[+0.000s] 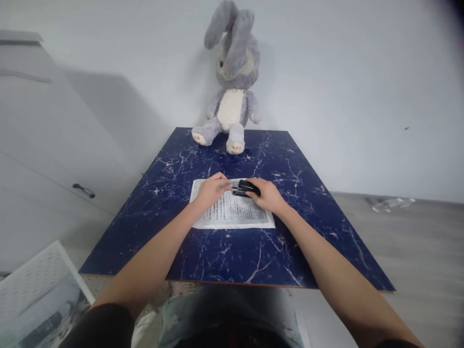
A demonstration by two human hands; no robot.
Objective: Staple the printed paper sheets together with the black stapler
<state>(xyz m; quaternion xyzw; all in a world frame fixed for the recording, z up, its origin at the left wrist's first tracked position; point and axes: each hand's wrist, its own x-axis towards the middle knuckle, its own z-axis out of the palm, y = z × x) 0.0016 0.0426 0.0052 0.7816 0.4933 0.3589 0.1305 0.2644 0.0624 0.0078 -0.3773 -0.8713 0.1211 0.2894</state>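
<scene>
Black stapler (248, 187) lies low over the printed paper (232, 212), near its far right part, with its length running roughly left to right. The right hand (268, 194) has its fingers wrapped about the right end of the stapler, grasping it from the far side and the near side. A thin metallic part shows at the stapler's left end, reaching toward the left hand (212, 190). Fingers of the left hand are bent together at that part; cannot tell whether they pinch it or only touch it. The left palm is over the far left corner of the paper.

Paper: white, dense dark print, lying flat on the table (224, 261), near the middle of its width. Table top: dark blue with pale marble-like veining.

At the far edge of the table, a grey plush rabbit (232, 108) sits upright before a pale wall (326, 96), one ear folded forward over its face, feet pointing toward the paper. Left side: white cabinet (43, 145) with a dark handle (83, 190); below it, a white perforated basket (34, 285). Right side: grey floor (366, 237), with a clear, crumpled-looking item (393, 204) near the wall; its kind is unclear.
</scene>
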